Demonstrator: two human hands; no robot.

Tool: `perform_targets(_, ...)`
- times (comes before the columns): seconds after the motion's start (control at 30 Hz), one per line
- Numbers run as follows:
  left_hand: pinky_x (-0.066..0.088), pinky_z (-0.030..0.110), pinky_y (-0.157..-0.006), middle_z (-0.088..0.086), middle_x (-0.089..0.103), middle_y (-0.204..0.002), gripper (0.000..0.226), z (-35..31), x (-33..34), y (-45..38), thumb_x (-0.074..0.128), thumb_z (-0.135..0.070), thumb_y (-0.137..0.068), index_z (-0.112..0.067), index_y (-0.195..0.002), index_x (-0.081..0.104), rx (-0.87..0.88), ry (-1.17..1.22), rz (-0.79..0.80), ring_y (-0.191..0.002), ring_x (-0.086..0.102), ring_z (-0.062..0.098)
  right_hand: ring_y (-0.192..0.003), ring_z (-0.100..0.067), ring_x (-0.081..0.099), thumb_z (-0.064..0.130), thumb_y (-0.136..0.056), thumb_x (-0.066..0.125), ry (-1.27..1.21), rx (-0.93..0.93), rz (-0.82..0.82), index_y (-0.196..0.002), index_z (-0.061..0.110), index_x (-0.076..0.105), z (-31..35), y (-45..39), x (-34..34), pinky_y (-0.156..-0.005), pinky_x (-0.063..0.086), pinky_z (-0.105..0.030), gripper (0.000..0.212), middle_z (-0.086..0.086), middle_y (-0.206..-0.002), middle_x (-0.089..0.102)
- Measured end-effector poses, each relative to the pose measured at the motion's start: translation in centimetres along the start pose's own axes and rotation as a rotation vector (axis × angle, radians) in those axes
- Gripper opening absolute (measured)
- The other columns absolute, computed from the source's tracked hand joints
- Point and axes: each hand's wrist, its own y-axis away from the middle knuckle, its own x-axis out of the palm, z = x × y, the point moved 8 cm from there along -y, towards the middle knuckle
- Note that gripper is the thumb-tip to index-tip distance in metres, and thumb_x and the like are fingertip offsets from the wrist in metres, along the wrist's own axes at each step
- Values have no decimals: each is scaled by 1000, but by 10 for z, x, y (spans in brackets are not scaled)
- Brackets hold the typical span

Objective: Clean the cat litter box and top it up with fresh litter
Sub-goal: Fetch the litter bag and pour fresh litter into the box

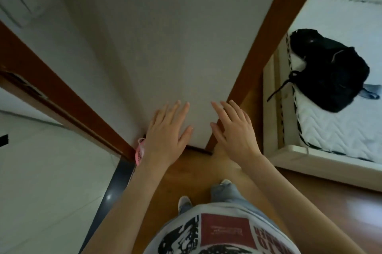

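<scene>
Facing a white wall, left hand and right hand held out with fingers straight, grasping nothing; pink scoop-like item partly hidden just beyond the left wrist; litter box unseen.

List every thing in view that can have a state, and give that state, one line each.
left hand: open, fingers straight, held out before the wall, holding nothing
right hand: open, fingers spread, holding nothing
pink object: on the floor at the foot of the door frame, partly hidden by the left wrist
black bag: lying slumped on the mattress, strap hanging over the edge
mattress: bare, no sheet
</scene>
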Motion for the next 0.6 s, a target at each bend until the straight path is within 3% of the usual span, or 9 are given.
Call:
perform_targets(0.27,21,46,-120,1,27,-160,66,-92,27,-17,14,-60,-97,-28,-155,20,172,-6,99,-149,18,24,-147,-21,16,45,-100,34,-88,212,-120,-151,29,23,-92,52,-30,-118,20,-46,54,1,-154,33)
perform_targets(0.6,11,36,-116,0,32,-158,65,-242,70,-49,17,-58,-96,-28,-153,27,192,-13,67,-148,22,23,-145,-20,20,44,-100,38,-171,257,-184,-150,29,24,-240,97,-64,-117,24,-44,54,0,-151,38)
